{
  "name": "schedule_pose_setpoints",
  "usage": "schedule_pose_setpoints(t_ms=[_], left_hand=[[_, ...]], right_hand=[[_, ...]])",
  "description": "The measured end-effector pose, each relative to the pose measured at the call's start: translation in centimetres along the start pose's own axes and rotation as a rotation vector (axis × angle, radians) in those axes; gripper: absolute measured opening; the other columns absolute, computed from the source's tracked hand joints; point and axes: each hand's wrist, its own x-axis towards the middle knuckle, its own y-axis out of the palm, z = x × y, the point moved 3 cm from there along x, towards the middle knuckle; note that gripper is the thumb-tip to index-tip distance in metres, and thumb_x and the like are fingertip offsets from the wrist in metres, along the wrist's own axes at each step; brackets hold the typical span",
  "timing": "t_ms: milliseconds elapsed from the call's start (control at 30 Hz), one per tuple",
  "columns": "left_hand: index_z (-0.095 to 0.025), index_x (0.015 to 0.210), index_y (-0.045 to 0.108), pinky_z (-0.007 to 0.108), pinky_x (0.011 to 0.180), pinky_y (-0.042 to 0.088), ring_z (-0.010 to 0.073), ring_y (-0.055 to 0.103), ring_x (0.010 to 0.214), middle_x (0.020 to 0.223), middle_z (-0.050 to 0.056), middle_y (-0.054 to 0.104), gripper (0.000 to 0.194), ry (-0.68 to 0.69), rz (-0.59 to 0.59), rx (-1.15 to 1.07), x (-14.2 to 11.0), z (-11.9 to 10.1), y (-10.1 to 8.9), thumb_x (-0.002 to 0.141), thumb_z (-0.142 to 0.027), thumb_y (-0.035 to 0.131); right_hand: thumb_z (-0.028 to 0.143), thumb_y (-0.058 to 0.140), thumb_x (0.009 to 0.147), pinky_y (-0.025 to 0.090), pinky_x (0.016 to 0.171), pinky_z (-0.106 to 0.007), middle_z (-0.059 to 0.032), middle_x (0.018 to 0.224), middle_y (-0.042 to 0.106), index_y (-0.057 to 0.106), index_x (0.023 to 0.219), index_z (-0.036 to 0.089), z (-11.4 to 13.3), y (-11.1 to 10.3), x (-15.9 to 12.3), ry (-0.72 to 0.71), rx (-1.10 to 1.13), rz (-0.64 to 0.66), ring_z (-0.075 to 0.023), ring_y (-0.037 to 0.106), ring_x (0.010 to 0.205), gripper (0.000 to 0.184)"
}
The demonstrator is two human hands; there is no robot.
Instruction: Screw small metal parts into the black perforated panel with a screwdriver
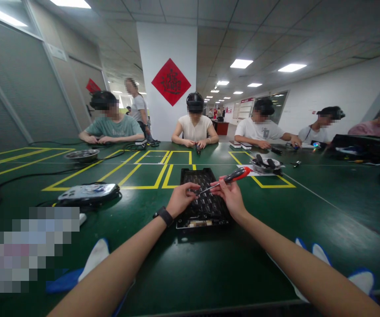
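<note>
My right hand (231,198) is closed around a red and black screwdriver (238,175), whose thin shaft slopes down to the left. The shaft's tip reaches the fingers of my left hand (180,200). Those left fingers are pinched together at the tip; whatever they hold is too small to make out. Below both hands a black rectangular casing (206,209) lies on the green table (190,264). Its inside shows rows of small shiny details, and a pale metallic strip runs along its near end. My hands cover part of its left and right sides.
White-and-blue gloves (95,262) lie beneath my forearms. A handheld device (89,193) with cable is at left, near a metal bowl (82,155). A dish with black items (266,164) stands at right. Yellow tape (143,187) marks the table; several people sit opposite.
</note>
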Motion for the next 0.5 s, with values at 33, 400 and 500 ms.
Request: schedule_pose_setpoints(t_ms=[33, 400, 500], left_hand=[[-0.015, 0.099, 0.059, 0.023, 0.065, 0.051, 0.0117, 0.063, 0.067, 0.093, 0.006, 0.066, 0.031, 0.003, 0.014, 0.020, -0.01, -0.02, 0.01, 0.068, -0.013, 0.057], [-0.014, 0.096, 0.062, 0.021, 0.062, 0.048, 0.0127, 0.063, 0.066, 0.069, 0.002, 0.066, 0.032, -0.021, 0.165, 0.088, 0.13, 0.25, 0.25, 0.065, -0.008, 0.055], [-0.014, 0.095, 0.063, 0.024, 0.066, 0.049, 0.0137, 0.064, 0.070, 0.077, 0.003, 0.068, 0.033, -0.018, 0.188, 0.096, 0.23, 0.43, 0.35, 0.065, -0.006, 0.053]], right_hand=[[0.040, 0.055, 0.077, 0.053, 0.065, -0.028, -0.0029, 0.083, 0.067, 0.044, 0.096, 0.021, 0.03, 0.06, -0.03, -0.004, -0.011, 0.006, -0.0131, 0.064, 0.067, 0.029], [0.042, 0.055, 0.076, 0.050, 0.056, -0.025, -0.0026, 0.082, 0.066, 0.048, 0.097, 0.021, 0.37, 0.30, -0.36, -0.042, -0.104, 0.026, -0.0108, 0.061, 0.060, 0.030], [0.043, 0.054, 0.076, 0.050, 0.057, -0.025, -0.0029, 0.082, 0.066, 0.048, 0.097, 0.021, 0.33, 0.33, -0.37, -0.041, -0.107, 0.024, -0.0115, 0.061, 0.062, 0.031]])
